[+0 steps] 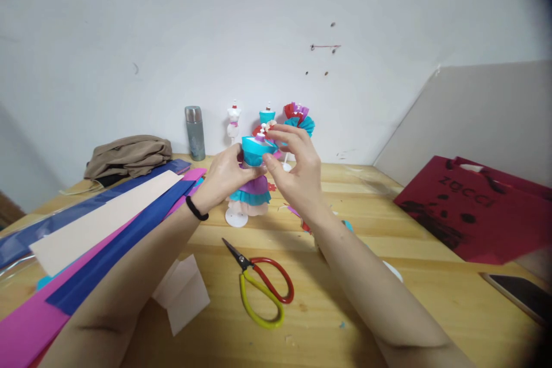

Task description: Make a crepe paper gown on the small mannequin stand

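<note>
A miniature dress form wears a turquoise paper band round its chest and a tiered purple, turquoise and pale peach skirt. My left hand is closed round its left side at the waist, with the thumb across the front. At the band's right edge, my right hand has its thumb against the paper and its fingers curled behind and above. The fingertips' exact grip is partly hidden. The round white base shows below the skirt. Scissors with red and yellow handles lie nearer me.
Behind stand a bare white dress form and two dressed ones. A flask and brown cloth are at back left. Coloured paper strips lie left, folded pale paper in front. A red bag and phone are right.
</note>
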`<state>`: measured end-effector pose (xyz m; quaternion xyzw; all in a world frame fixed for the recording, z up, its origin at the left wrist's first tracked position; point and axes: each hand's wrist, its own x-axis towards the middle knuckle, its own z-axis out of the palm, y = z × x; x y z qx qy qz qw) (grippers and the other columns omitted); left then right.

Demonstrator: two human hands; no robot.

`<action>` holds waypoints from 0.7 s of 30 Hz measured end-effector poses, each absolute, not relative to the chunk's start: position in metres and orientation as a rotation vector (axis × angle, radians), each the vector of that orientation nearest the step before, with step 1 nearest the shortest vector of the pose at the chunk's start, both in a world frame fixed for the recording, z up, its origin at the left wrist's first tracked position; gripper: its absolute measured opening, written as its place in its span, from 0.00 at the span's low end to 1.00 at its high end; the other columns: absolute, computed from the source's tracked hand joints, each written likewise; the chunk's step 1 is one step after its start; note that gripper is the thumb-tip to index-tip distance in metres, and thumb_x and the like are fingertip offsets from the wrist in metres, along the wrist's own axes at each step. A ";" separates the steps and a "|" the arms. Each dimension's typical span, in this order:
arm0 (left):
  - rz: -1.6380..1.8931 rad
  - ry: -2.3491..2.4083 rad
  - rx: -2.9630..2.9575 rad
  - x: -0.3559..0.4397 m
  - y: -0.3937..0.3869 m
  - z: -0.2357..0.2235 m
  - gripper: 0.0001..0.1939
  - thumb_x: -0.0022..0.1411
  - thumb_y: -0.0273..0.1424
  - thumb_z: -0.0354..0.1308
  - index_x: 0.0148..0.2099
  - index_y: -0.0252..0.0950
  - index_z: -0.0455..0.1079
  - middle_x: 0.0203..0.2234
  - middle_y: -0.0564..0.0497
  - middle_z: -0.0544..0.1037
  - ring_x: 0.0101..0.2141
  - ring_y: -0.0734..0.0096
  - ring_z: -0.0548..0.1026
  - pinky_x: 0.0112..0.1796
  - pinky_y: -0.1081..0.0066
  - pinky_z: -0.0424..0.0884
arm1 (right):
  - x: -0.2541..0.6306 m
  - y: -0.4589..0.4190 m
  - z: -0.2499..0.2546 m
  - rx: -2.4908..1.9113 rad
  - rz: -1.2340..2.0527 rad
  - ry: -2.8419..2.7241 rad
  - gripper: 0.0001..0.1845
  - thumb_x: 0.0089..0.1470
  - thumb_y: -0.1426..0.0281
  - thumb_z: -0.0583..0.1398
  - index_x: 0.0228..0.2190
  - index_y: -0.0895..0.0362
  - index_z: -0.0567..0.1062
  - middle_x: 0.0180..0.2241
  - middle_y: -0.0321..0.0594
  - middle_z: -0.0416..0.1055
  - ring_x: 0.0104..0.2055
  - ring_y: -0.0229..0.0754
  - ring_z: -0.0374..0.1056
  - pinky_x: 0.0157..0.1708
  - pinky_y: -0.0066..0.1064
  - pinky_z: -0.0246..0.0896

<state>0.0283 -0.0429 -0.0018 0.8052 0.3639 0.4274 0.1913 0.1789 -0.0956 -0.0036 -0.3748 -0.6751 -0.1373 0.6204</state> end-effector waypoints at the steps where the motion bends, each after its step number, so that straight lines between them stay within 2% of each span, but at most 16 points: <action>1: 1.194 1.007 2.244 0.028 -0.042 -0.002 0.18 0.53 0.39 0.66 0.43 0.34 0.73 0.35 0.48 0.80 0.35 0.63 0.76 0.36 0.66 0.69 | 0.181 -0.094 -0.004 -0.866 -0.238 -1.517 0.14 0.55 0.68 0.62 0.45 0.52 0.75 0.50 0.47 0.72 0.54 0.52 0.69 0.50 0.49 0.68; 3: 1.180 0.942 2.214 0.027 -0.041 -0.002 0.20 0.52 0.39 0.67 0.44 0.34 0.73 0.37 0.47 0.80 0.37 0.62 0.76 0.38 0.65 0.70 | 0.184 -0.089 -0.006 -0.872 -0.066 -1.439 0.15 0.57 0.64 0.61 0.46 0.52 0.74 0.49 0.46 0.74 0.52 0.51 0.70 0.47 0.47 0.70; 8: 1.110 0.777 2.225 0.018 -0.034 0.001 0.23 0.52 0.41 0.68 0.48 0.34 0.73 0.39 0.45 0.81 0.37 0.62 0.77 0.40 0.64 0.72 | 0.189 -0.078 -0.011 -0.858 0.281 -1.361 0.17 0.56 0.57 0.62 0.44 0.53 0.76 0.48 0.48 0.77 0.50 0.52 0.73 0.48 0.48 0.71; 14: 0.978 0.758 2.251 0.000 -0.023 0.011 0.23 0.51 0.38 0.68 0.49 0.34 0.74 0.40 0.44 0.80 0.39 0.59 0.77 0.41 0.62 0.73 | 0.185 -0.071 -0.017 -0.871 0.387 -1.357 0.19 0.53 0.56 0.64 0.44 0.53 0.79 0.46 0.46 0.79 0.50 0.53 0.74 0.51 0.49 0.69; 18: 1.002 0.684 2.163 -0.010 -0.016 0.017 0.32 0.47 0.37 0.72 0.56 0.36 0.72 0.50 0.41 0.78 0.49 0.52 0.75 0.49 0.56 0.72 | 0.182 -0.069 -0.020 -0.890 0.438 -1.360 0.22 0.53 0.56 0.63 0.46 0.55 0.79 0.48 0.47 0.78 0.52 0.53 0.73 0.51 0.50 0.69; 21: 1.100 0.614 1.965 -0.010 -0.012 0.016 0.37 0.49 0.43 0.71 0.59 0.37 0.70 0.58 0.39 0.72 0.57 0.49 0.70 0.55 0.53 0.68 | 0.180 -0.067 -0.022 -0.907 0.468 -1.362 0.25 0.53 0.53 0.62 0.48 0.55 0.78 0.50 0.48 0.77 0.52 0.52 0.72 0.50 0.48 0.70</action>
